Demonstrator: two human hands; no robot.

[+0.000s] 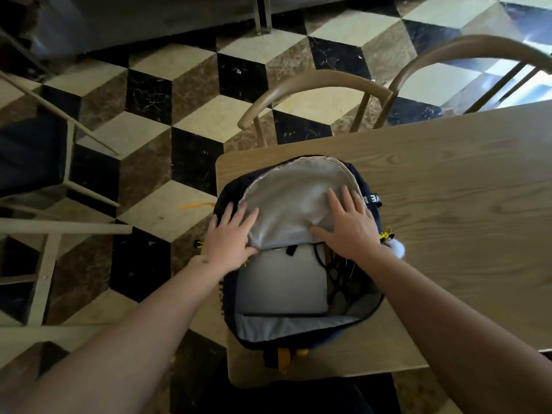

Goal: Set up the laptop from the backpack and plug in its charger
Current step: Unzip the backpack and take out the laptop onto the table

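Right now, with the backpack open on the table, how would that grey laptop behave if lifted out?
The laptop looks like a flat, rigid slab, so it would probably come out stiff, not floppy. Its smooth grey surface may be slippery. Black cables lie beside it inside the backpack and might snag or drag along.
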